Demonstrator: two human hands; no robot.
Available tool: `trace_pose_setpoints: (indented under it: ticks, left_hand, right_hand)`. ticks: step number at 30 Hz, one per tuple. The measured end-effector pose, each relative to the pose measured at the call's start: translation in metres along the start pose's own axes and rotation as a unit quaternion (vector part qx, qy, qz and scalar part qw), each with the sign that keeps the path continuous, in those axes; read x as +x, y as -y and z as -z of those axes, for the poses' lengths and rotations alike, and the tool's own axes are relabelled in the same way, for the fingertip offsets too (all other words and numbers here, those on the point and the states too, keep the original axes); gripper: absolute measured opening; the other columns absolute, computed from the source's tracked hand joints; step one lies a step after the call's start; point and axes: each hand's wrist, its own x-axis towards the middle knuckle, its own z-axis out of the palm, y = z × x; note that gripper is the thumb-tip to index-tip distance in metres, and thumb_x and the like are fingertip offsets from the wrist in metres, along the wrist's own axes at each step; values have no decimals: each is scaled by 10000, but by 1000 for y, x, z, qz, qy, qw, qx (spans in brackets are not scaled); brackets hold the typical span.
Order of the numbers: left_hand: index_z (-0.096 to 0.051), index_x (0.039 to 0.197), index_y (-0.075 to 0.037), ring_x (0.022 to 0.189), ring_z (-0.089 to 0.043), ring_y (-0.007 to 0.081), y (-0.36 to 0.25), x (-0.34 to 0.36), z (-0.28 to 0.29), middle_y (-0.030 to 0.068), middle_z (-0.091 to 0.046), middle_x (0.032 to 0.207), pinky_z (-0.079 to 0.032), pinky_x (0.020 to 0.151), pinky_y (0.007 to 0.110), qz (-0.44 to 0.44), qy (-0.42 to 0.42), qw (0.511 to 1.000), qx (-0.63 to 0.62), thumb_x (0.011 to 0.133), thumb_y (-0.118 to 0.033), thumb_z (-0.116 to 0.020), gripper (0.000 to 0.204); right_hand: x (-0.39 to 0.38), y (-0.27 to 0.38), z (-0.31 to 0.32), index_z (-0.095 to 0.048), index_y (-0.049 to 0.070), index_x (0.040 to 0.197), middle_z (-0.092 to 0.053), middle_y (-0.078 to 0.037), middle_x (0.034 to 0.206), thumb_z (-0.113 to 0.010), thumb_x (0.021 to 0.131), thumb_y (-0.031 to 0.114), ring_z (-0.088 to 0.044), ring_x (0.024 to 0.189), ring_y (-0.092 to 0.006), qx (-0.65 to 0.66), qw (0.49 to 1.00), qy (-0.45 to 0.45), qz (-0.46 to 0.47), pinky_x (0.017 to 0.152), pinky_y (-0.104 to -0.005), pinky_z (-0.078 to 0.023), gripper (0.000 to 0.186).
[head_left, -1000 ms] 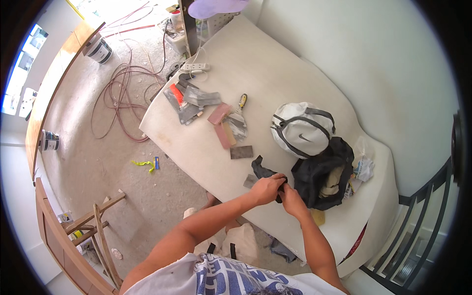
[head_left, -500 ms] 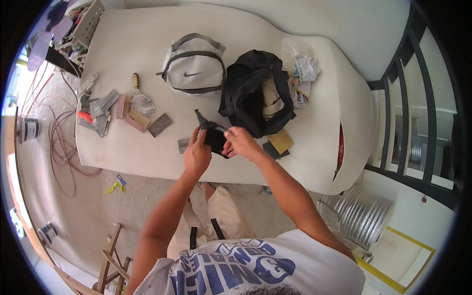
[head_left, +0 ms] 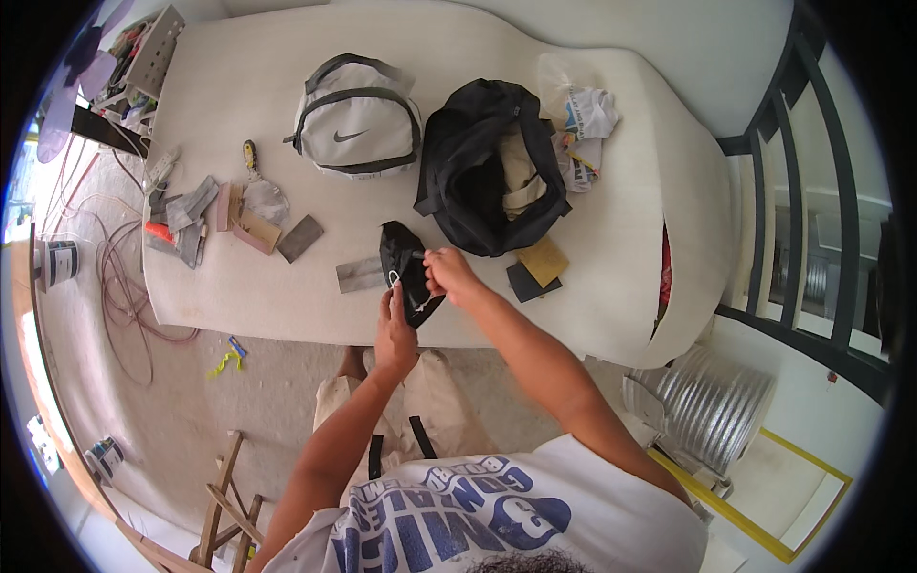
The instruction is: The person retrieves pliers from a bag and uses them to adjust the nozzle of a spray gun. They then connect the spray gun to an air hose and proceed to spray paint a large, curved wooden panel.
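Near the middle of the frame, my left hand (head_left: 395, 336) and my right hand (head_left: 450, 275) are holding, with narrow fingers (head_left: 433, 271), one black pouch (head_left: 400, 250), below the open black bag (head_left: 464, 138).

Blk pouch (head_left: 411, 281) & blk bag (head_left: 468, 143) look matt cloth, silver roll (head_left: 718, 409) glossy & metallic, flr (head_left: 282, 406) rough.

Labelled bucket (head_left: 61, 260), silver ribbed roll (head_left: 714, 409), dark railing (head_left: 802, 353)

A room under renovation, apparently — dusty bare floor (head_left: 277, 411), tangled hose (head_left: 108, 286), scraper (head_left: 265, 201), bucket (head_left: 61, 260), silvery ribbed roll (head_left: 709, 411).
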Motion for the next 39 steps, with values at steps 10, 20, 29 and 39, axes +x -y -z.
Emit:
trace_pose_setpoints:
  ticks: [10, 20, 29, 39]
  left_hand:
    - [-617, 1160, 54, 762, -691, 194, 37, 77, -32, 193, -664, 1030, -560, 673, 334, 74, -22, 959, -272, 852, 53, -521, 322]
    - [-392, 1434, 89, 1340, -439, 454, 21, 68, 6, 317, -481, 1413, -350, 1146, 443, -1, -36, 995, -93, 835, -26, -537, 627]
    - [-434, 1408, -123, 1291, -485, 196, 10, -78, 296, 18, -502, 1391, -393, 1055, 433, 88, 117, 714, -685, 925, -302, -701, 580]
    - [-356, 1401, -60, 1210, -535, 200, 193, -117, 549, 124, -498, 1347, -443, 1036, 378, 67, -171, 712, -678, 918, -152, -725, 615]
  right_hand:
    - [-114, 67, 68, -562, -56, 1115, -343, 35, 588, -438, 1068, 293, -308, 439, -85, -224, 961, 149, -69, 420, -277, -301, 373]
    - [-222, 51, 81, -537, 12, 1167, -417, 13, 688, -454, 1080, 287, -403, 542, -91, -122, 965, 228, 42, 501, -247, -365, 300]
    - [-218, 34, -207, -496, 17, 1219, -510, -83, 739, -445, 1080, 256, -537, 651, -194, -198, 912, 243, 265, 642, -323, -462, 281]
    - [-198, 26, -603, -462, 19, 1283, -542, -207, 1150, -677, 861, 13, -567, 1056, -399, -435, 651, 261, 565, 902, -442, -468, 474]
